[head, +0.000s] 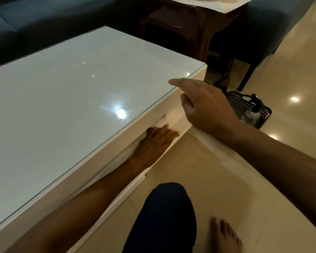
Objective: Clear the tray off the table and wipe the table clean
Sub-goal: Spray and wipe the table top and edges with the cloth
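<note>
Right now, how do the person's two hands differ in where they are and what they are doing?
The left hand reaches low into the open drawer under the tabletop, while the right hand hovers higher, at the table's near corner. The left hand's fingers lie on something white inside the drawer; the right hand's fingers touch nothing that I can see. The left hand is partly hidden by the tabletop edge; the right hand is in full view. Both are bare, with fingers extended.

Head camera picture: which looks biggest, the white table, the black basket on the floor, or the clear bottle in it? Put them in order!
1. white table, by far the biggest.
2. black basket, much smaller, partly hidden by an arm.
3. clear bottle, smallest, sitting in the basket.
</note>
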